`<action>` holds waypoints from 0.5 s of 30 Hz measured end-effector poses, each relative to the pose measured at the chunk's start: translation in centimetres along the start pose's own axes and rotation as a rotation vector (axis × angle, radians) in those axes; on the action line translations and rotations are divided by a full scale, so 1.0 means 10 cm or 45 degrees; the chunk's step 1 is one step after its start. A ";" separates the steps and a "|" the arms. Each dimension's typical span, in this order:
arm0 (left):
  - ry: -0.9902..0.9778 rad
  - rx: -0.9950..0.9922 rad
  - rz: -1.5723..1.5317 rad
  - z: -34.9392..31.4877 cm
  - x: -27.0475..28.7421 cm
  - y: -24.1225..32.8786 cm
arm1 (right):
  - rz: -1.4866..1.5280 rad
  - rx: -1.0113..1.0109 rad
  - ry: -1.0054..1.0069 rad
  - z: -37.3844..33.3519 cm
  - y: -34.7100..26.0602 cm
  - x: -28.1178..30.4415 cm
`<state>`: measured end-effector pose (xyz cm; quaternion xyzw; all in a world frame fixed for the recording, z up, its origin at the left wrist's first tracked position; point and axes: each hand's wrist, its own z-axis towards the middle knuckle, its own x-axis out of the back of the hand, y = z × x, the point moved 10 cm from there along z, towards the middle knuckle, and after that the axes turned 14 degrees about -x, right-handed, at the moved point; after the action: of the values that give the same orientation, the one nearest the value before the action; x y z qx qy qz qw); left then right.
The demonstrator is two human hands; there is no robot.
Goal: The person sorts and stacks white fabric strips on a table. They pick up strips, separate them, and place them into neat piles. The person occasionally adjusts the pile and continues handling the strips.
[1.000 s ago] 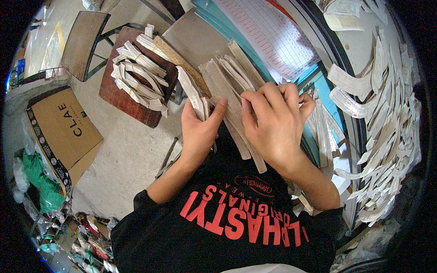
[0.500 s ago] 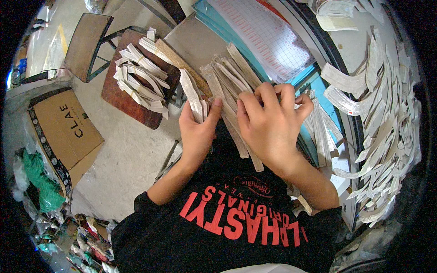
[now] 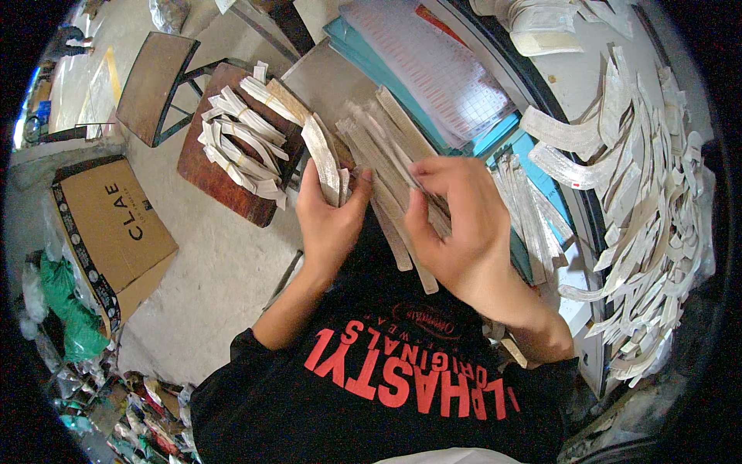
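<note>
Since the earlier frames, the right hand (image 3: 471, 224) has rolled onto its side from lying palm down with fingers spread over the grey strips (image 3: 377, 174); the left hand (image 3: 328, 224) keeps much the same pose, and the whole view has shifted slightly.

Down the right of the frame runs a pale, dark-rimmed bench (image 3: 564, 93), with a large heap of pale strips (image 3: 645, 240) spread along it. At the left edge sits a brown cardboard box (image 3: 116, 240), a green bag (image 3: 73, 317) just below it. Left of upper centre, a dark red-brown stool (image 3: 195, 170) carries white strips (image 3: 247, 147) lying in bundles. At the top, right of centre, a gridded sheet (image 3: 433, 77) lies over teal folders (image 3: 352, 50); another grey bunch (image 3: 525, 209) lies farther right, beside the right hand.

At the centre, the grey strips lie side by side, slanting down between the two hands, their lower ends over the black shirt (image 3: 371, 309). The left hand is closed around a white bundle (image 3: 321, 147), which stands up out of its grasp. The right thumb and forefinger are nearly together at a thin strip's edge; whether they grip it, I cannot tell.
</note>
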<state>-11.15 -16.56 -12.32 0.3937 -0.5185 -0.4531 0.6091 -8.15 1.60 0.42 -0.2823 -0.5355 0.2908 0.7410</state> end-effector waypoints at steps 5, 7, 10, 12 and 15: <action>-0.013 -0.120 0.054 0.10 0.00 0.16 | -0.152 0.273 -0.036 -0.23 -0.23 0.12; -0.010 -0.056 0.033 0.12 0.02 0.15 | -0.257 0.308 -0.080 -0.23 -0.26 0.16; 0.012 -0.058 0.194 0.18 0.06 0.16 | -0.271 0.276 -0.129 -0.29 -0.16 0.21; 0.001 -0.105 0.165 0.21 0.04 0.15 | -0.199 0.248 -0.134 -0.34 -0.09 0.24; -0.030 -0.117 0.271 0.23 0.05 0.23 | -0.068 0.274 -0.082 -0.42 -0.04 0.34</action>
<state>-13.06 -16.43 -9.60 0.3026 -0.5432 -0.4136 0.6650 -3.19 3.37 1.75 -0.1772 -0.5322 0.3355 0.7568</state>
